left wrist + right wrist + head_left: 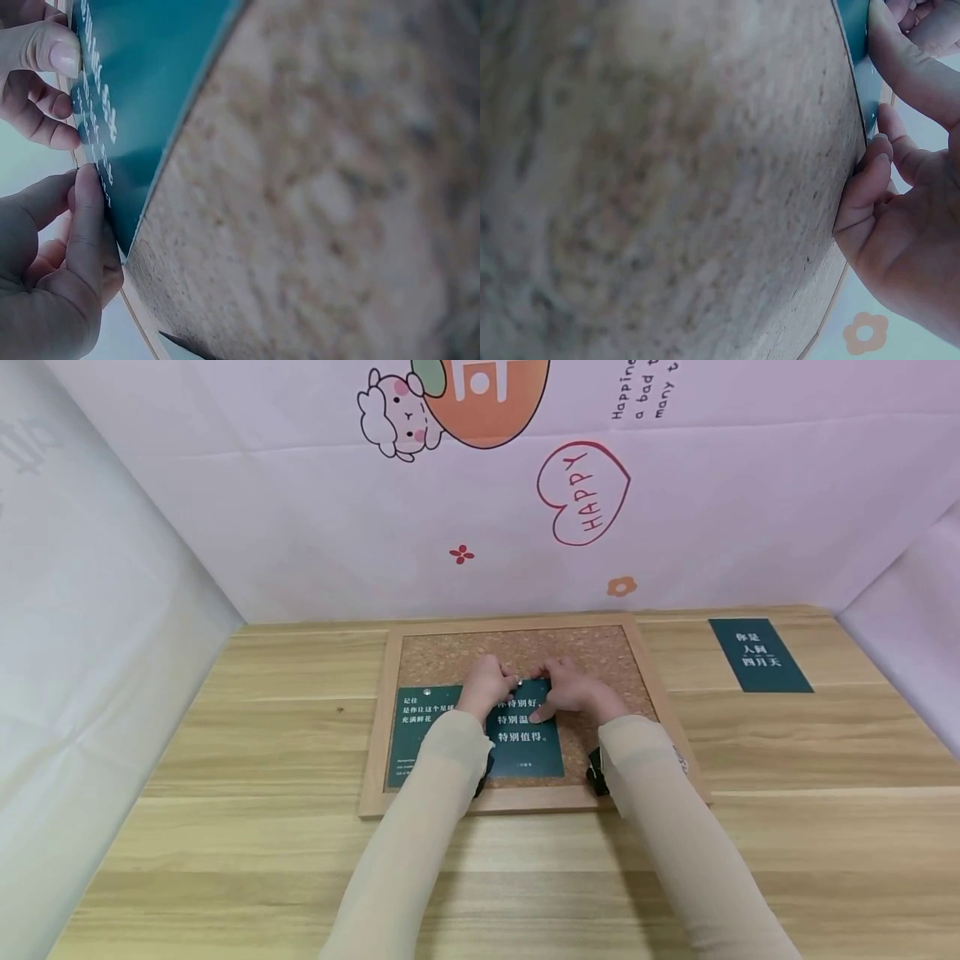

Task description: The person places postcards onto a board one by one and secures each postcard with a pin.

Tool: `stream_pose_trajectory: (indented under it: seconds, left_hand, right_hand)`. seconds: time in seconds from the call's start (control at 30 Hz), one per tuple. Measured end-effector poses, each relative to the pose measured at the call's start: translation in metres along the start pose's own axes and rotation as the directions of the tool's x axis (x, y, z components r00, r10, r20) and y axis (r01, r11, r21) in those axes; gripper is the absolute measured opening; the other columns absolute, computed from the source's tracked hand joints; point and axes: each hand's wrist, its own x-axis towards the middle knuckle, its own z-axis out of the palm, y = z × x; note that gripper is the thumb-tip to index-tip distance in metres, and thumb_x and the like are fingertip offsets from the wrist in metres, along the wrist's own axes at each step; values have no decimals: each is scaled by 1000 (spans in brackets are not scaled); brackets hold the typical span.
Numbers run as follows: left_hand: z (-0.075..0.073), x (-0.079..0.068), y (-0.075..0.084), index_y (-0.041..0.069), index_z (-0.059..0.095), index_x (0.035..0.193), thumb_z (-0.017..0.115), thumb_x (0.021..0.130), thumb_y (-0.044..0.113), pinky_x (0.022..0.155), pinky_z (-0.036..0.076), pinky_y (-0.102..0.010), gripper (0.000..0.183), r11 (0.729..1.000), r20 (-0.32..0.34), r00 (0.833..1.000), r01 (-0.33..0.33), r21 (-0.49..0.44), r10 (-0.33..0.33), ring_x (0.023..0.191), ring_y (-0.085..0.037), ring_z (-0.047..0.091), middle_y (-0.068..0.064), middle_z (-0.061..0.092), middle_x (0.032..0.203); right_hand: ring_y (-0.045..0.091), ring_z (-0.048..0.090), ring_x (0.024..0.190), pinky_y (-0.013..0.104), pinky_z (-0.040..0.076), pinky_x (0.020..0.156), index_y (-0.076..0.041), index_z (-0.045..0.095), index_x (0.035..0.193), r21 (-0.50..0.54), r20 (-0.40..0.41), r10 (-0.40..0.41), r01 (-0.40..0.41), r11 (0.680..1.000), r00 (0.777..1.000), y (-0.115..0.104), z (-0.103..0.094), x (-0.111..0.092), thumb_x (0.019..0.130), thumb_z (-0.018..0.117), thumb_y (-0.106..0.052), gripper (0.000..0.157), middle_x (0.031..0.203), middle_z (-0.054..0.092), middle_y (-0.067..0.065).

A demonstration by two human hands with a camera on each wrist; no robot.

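Observation:
A cork board (pixel 600 652) in a pale wooden frame lies on the table. On it are two dark green cards with white writing, a left card (pixel 408 743) and a middle card (pixel 525 756). My left hand (pixel 483 683) is at the middle card's top edge, thumb and finger pinched together at a small silver pushpin (pixel 520 682). With the thumb on the card's face and the other fingers spread about its upper right edge, my right hand (pixel 573 687) steadies it. In the right wrist view, its curled outer fingers (pixel 862 187) rest against the cork.
Another green card (pixel 761 656) lies on the table to the right of the board. A silver pushpin (pixel 427 692) sits at the top of the left card. Behind the wooden table (pixel 262 735) stands a white printed backdrop (pixel 337 543).

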Motion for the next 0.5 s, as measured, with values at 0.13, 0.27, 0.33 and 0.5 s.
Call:
stream_pose_trajectory:
  seconds: [0.13, 0.27, 0.33, 0.5]
  left_hand:
    - [0, -1, 0, 12, 40, 51, 56, 97, 17, 54, 40, -23, 48, 1000, 3, 1000, 2, -20, -2, 54, -13, 51, 3, 34, 48]
    - [-1, -3, 0, 11, 43, 54, 56, 97, 16, 56, 40, -22, 45, 999, 9, 1000, 3, -44, -3, 56, -12, 52, 3, 36, 50]
    - [-2, -4, 0, 10, 46, 57, 55, 97, 16, 57, 41, -22, 41, 999, 12, 1000, 3, -52, -3, 58, -11, 52, 3, 38, 52]
    - [-2, -4, 0, 8, 50, 61, 55, 97, 17, 61, 41, -23, 38, 998, 13, 1000, 10, -67, -9, 61, -11, 54, 3, 42, 57]
  right_hand:
    - [36, 34, 123, 51, 30, 113, -3, 40, 134, 9, -1, 5, -5, 1000, 1000, 0, 0, 0, 81, 76, -15, 65, 140, 26, 22]
    - [36, 33, 124, 51, 30, 113, -3, 40, 134, 8, -1, 5, -5, 1000, 1000, 0, 0, 0, 81, 76, -15, 65, 142, 26, 22]
    - [36, 33, 125, 51, 30, 113, -3, 40, 135, 3, -2, 4, -4, 1000, 1000, 0, 0, 0, 81, 76, -15, 66, 142, 26, 23]
    - [36, 32, 125, 51, 30, 113, -3, 41, 135, 0, -2, 1, -1, 1000, 1000, 0, 0, 0, 81, 76, -15, 66, 142, 26, 23]
